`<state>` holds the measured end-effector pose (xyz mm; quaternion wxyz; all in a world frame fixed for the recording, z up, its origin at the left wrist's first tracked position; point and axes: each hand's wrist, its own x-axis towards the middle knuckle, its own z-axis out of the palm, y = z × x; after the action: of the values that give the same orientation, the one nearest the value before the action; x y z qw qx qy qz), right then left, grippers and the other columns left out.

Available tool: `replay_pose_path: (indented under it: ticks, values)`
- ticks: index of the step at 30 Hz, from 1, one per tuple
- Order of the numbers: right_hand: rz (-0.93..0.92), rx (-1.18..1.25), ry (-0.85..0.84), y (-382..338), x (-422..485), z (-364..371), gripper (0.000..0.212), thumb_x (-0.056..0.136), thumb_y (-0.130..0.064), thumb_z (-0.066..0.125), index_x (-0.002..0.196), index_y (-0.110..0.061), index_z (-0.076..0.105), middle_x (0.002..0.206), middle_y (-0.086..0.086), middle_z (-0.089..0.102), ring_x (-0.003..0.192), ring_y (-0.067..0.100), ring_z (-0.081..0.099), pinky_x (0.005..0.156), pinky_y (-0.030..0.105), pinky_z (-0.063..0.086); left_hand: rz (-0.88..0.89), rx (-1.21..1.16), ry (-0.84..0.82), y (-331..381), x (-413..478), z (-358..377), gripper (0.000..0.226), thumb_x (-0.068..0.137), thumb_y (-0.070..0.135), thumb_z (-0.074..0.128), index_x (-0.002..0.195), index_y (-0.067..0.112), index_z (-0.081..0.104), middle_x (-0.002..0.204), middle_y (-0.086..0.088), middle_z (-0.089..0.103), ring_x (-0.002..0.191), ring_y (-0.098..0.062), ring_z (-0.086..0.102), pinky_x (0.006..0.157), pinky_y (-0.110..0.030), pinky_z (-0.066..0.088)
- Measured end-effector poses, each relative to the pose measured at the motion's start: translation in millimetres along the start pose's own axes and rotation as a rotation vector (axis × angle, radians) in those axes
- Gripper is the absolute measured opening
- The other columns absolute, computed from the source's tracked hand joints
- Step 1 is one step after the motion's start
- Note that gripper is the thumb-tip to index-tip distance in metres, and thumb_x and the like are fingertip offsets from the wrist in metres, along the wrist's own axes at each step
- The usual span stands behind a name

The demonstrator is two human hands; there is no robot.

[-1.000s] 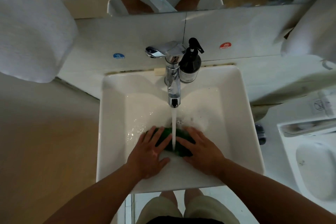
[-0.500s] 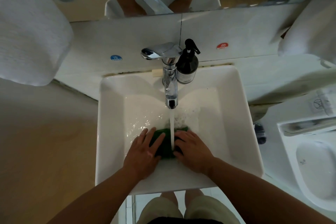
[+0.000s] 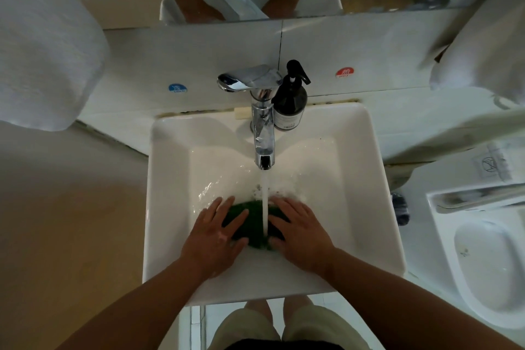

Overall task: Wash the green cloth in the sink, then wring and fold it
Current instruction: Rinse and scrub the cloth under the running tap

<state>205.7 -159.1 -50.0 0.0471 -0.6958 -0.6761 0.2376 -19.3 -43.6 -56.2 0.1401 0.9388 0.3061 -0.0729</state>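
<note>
The green cloth (image 3: 252, 223) lies bunched on the bottom of the white square sink (image 3: 167, 207), in soapy water under the running stream. My left hand (image 3: 217, 231) presses on its left side with fingers spread flat. My right hand (image 3: 299, 229) presses on its right side, fingers straight. Both hands cover the cloth's edges, so only its middle shows. The chrome faucet (image 3: 262, 136) pours water straight down between my hands.
A dark pump bottle (image 3: 289, 105) stands on the sink's back rim beside the faucet. White towels (image 3: 42, 45) hang at the upper left and along the top. A toilet (image 3: 483, 258) sits to the right. Foam gathers behind the cloth.
Both hands have slid forward and back over the cloth, and their fingers now lie flatter and more spread. The water keeps running.
</note>
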Motion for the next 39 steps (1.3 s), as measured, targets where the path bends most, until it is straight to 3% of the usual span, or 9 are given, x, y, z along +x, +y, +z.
replay_pose_path:
  ticks: [6, 10, 13, 17, 22, 28, 32, 36, 39]
  values:
    - [0.106, 0.038, -0.038, -15.8, 12.8, -4.3, 0.037, 0.096, -0.021, 0.053, 0.133, -0.025, 0.056, 0.132, 0.006, 0.057, 0.114, 0.027, 0.054, 0.092, 0.037, 0.052, -0.045, -0.044, -0.166, 13.1, 9.1, 12.3, 0.077, 0.092, 0.021, 0.060, 0.157, 0.035, 0.019, 0.137, -0.012, 0.036, 0.111, -0.032, 0.051, 0.085, -0.044, 0.058]
    - [0.131, 0.120, -0.025, -10.1, 25.4, -19.4, 0.039, 0.092, -0.019, 0.056, 0.131, -0.020, 0.058, 0.120, 0.006, 0.064, 0.107, 0.024, 0.060, 0.098, 0.039, 0.050, -0.053, -0.136, -0.067, 6.7, 18.7, 6.6, 0.070, 0.087, 0.016, 0.063, 0.150, 0.026, 0.034, 0.121, -0.013, 0.055, 0.097, -0.035, 0.062, 0.075, -0.046, 0.060]
    - [0.126, 0.081, 0.011, 2.7, 9.2, -19.6, 0.047, 0.078, -0.032, 0.064, 0.122, -0.018, 0.055, 0.138, 0.009, 0.048, 0.133, 0.028, 0.043, 0.113, 0.046, 0.038, -0.004, -0.066, 0.070, 0.6, 11.8, 3.7, 0.072, 0.081, 0.041, 0.066, 0.147, 0.020, 0.046, 0.139, -0.017, 0.052, 0.124, -0.040, 0.051, 0.099, -0.053, 0.050]
    - [0.183, 0.041, -0.126, -1.3, -4.7, -11.0, 0.079, 0.084, -0.049, 0.062, 0.152, -0.030, 0.026, 0.167, 0.002, 0.000, 0.154, 0.030, -0.001, 0.125, 0.048, 0.011, 0.016, -0.058, 0.010, 7.7, 5.8, 7.1, 0.089, 0.085, 0.058, 0.059, 0.158, 0.030, 0.018, 0.162, -0.011, 0.027, 0.147, -0.036, 0.028, 0.116, -0.052, 0.032]
    - [0.168, -0.004, -0.115, -3.1, 6.4, 2.5, 0.063, 0.098, -0.028, 0.052, 0.153, -0.039, 0.025, 0.153, 0.005, 0.036, 0.132, 0.028, 0.042, 0.107, 0.042, 0.045, -0.031, -0.104, -0.028, 10.7, 16.6, 21.7, 0.073, 0.090, 0.021, 0.067, 0.152, 0.033, 0.031, 0.143, -0.013, 0.046, 0.113, -0.032, 0.057, 0.089, -0.044, 0.057]
    - [0.471, 0.806, 0.003, 8.1, 19.4, -38.7, 0.036, 0.081, -0.010, 0.072, 0.115, -0.024, 0.070, 0.102, -0.006, 0.071, 0.091, 0.011, 0.065, 0.081, 0.016, 0.054, -0.566, -0.990, -0.108, 30.6, 35.4, -23.0, 0.035, 0.087, 0.019, 0.053, 0.116, 0.032, 0.069, 0.108, -0.009, 0.068, 0.098, -0.027, 0.065, 0.093, -0.045, 0.055]
    - [0.765, 1.348, 0.162, -27.0, 26.0, -45.1, 0.015, 0.086, -0.015, 0.069, 0.100, -0.017, 0.064, 0.096, 0.012, 0.069, 0.086, 0.025, 0.068, 0.070, 0.036, 0.059, -0.992, -1.910, -0.098, 74.5, 49.8, -57.3, 0.032, 0.098, 0.032, 0.051, 0.114, 0.014, 0.072, 0.110, -0.019, 0.073, 0.105, -0.037, 0.066, 0.097, -0.059, 0.052]
    - [0.655, 0.926, 0.282, -66.1, 24.1, -21.2, 0.039, 0.091, -0.063, 0.048, 0.104, -0.028, 0.060, 0.114, 0.000, 0.061, 0.108, 0.019, 0.061, 0.095, 0.042, 0.053, -1.101, -2.284, -0.135, 97.4, 66.0, -65.7, 0.057, 0.097, 0.055, 0.048, 0.126, 0.009, 0.066, 0.118, -0.022, 0.071, 0.114, -0.037, 0.063, 0.099, -0.046, 0.050]
    - [0.435, 0.636, 0.289, -52.1, 18.4, -19.6, 0.060, 0.090, -0.077, 0.027, 0.134, -0.044, 0.048, 0.157, -0.007, 0.027, 0.145, 0.010, 0.026, 0.115, 0.034, 0.027, -1.188, -2.426, -0.117, 103.3, 71.5, -64.6, 0.057, 0.099, 0.052, 0.046, 0.130, 0.007, 0.061, 0.115, -0.023, 0.071, 0.113, -0.038, 0.061, 0.103, -0.045, 0.045]
